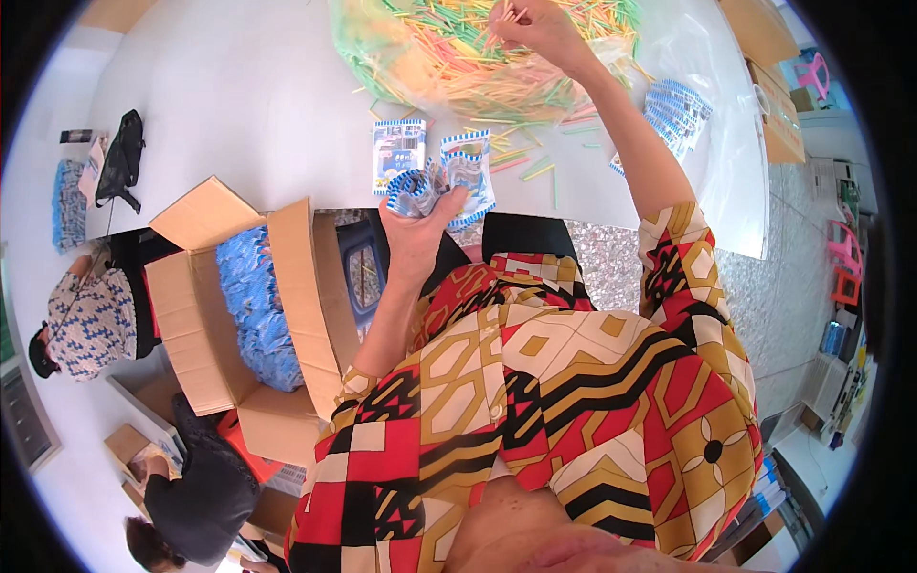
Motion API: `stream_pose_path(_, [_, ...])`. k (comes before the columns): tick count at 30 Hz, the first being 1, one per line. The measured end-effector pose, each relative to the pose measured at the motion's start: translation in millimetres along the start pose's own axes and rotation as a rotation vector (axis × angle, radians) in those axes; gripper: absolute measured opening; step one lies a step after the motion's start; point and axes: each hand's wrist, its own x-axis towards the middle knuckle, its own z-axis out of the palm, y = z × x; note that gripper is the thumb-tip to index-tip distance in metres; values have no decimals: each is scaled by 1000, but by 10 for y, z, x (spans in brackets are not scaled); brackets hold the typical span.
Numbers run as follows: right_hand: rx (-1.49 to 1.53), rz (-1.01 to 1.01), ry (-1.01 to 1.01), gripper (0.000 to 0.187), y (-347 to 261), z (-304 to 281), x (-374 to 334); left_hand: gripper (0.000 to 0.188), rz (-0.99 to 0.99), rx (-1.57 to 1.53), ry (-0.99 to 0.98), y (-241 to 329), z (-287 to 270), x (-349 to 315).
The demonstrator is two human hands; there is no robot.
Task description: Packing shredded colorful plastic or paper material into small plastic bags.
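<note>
**Hands at work over a heap of coloured sticks**

A person in a red, black and cream patterned top stands at a white tabletop (248,105). The left hand (413,227), at the near edge of the tabletop, has its fingers clenched around a small bundle of blue-and-white packets (420,191), with the thumb pressed over them. The right hand (540,27) is stretched to the far side, its fingers pinched on a few thin sticks (506,15) lifted from the heap of coloured sticks (449,57), green, yellow and pink, that lies on clear plastic sheeting (688,48).

Two more flat blue-and-white packets (399,153) lie on the tabletop just beyond the left hand, with loose sticks scattered to their right. A further pile of packets (676,110) sits on the right, near the right forearm.

On the left, below the tabletop, an open cardboard box (205,315) holds a mass of blue packets (253,306). Two other people are seated low at the left, one in a blue-and-white patterned top (91,320), one in black (205,487). A black bag (119,158) rests at the far left of the tabletop.
</note>
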Motion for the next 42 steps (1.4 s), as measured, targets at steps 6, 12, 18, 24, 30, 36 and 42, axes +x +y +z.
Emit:
stream_pose_path(6, [92, 138, -64, 15, -239, -376, -529, 25, -12, -4, -5, 41, 62, -7])
stream_pose_path(12, [24, 289, -145, 11, -9, -410, -1308, 29, -16, 14, -44, -7, 116, 11])
stream_pose_path(18, [-131, 237, 100, 13, 394, -25, -1836, 22, -40, 19, -78, -50, 195, 18])
stream_pose_path(24, [-115, 178, 82, 9, 355, 41, -1883, 20, -51, 48, -82, -62, 204, -9])
stream_pose_path(30, [12, 122, 157, 7, 369, 93, -1950, 17, -74, 48, -91, -81, 195, -33])
stream_pose_path(36, [40, 198, 97, 6, 503, -4, -1922, 15, -48, 192, -206, -114, 107, -1])
stream_pose_path(42, [550, 29, 180, 7, -273, -232, -1527, 13, -44, 179, -174, -145, 93, -8])
